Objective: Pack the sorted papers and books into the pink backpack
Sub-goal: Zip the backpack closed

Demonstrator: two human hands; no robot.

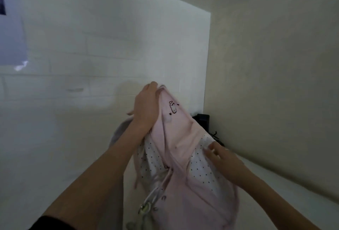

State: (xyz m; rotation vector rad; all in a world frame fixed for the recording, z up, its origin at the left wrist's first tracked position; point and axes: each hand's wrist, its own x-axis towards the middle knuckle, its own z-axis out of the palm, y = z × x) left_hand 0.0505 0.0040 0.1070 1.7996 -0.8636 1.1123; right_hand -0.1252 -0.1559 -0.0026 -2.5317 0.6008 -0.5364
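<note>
The pink backpack (pixel 180 149) stands upright in the lower middle of the view, pale pink with white black-dotted side panels and a small dark drawing near its top. My left hand (pixel 146 108) grips the top of the backpack from the left side. My right hand (pixel 222 158) pinches the dotted fabric on the backpack's right side. A metal zip pull or clip (pixel 148 202) hangs at the front lower part. No papers or books are in sight.
A white wall panel (pixel 102 49) rises right behind the backpack. A beige wall (pixel 275 82) runs along the right. A dark box-like object (pixel 202 119) and a dark tangle sit behind the backpack. A white surface (pixel 286 185) stretches to the lower right.
</note>
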